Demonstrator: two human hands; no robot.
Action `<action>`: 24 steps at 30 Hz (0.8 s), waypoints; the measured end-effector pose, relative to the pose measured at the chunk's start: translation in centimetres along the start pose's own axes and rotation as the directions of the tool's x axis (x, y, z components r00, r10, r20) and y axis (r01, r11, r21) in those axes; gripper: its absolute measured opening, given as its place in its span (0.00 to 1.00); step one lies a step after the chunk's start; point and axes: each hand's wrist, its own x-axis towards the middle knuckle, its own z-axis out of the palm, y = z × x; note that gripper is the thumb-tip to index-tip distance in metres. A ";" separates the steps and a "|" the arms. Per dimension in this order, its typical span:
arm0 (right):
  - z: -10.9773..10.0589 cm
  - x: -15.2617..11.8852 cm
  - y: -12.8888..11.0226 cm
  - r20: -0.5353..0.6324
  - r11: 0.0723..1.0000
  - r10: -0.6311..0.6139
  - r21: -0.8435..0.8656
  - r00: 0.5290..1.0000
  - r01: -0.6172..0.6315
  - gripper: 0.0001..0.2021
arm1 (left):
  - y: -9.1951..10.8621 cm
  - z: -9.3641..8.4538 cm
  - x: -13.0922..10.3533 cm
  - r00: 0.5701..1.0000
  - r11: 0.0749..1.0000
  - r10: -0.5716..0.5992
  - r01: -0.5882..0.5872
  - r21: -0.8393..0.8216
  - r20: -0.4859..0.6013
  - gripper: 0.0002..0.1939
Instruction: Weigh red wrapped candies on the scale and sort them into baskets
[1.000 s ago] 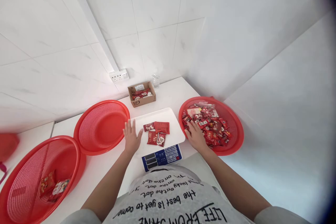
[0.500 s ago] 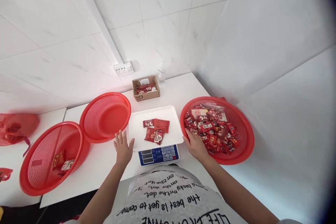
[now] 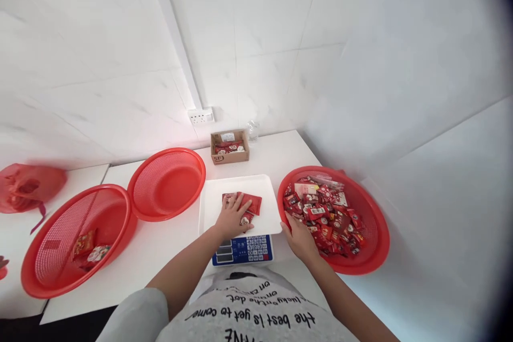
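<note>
Spread over several red packets [image 3: 253, 203] on a white tray [image 3: 212, 192] is my left hand [image 3: 232, 217], its fingers apart and resting on top of them. The tray lies on a scale with a blue keypad [image 3: 242, 250]. At the left rim of a red basket [image 3: 379, 224] on the right, my right hand [image 3: 300, 235] has its fingers partly over the edge. Many small red packets [image 3: 320, 211] fill that basket. Whether the right fingers pinch the rim is hard to see, but they touch it.
An empty-looking red basket [image 3: 170, 187] stands left of the tray, and another red basket [image 3: 44, 256] with a few packets is further left. Behind the tray are a cardboard box [image 3: 230, 157] and a clear cup [image 3: 253, 131]. A red bag [image 3: 32, 184] sits far left.
My left hand has moved right, from beside the tray onto the packets. My right hand stays at the basket rim. The view has shifted slightly.
</note>
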 end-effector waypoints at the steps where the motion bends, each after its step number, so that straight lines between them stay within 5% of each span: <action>1: 0.0 -0.1 0.0 -0.003 1.000 0.003 -0.016 1.000 -0.003 0.27 | -0.2 0.3 -0.1 1.000 1.000 0.013 -0.013 -0.005 0.003 0.38; 16: 0.2 -0.1 -0.7 -0.058 0.992 0.053 -0.108 0.997 -0.059 0.26 | -1.9 1.1 -0.5 0.989 0.999 0.030 -0.034 -0.025 -0.144 0.43; 24: -0.4 -0.3 -1.6 -0.097 0.990 0.048 -0.130 0.994 -0.061 0.24 | -3.0 -0.5 0.9 0.988 0.994 0.099 -0.105 -0.044 -0.117 0.34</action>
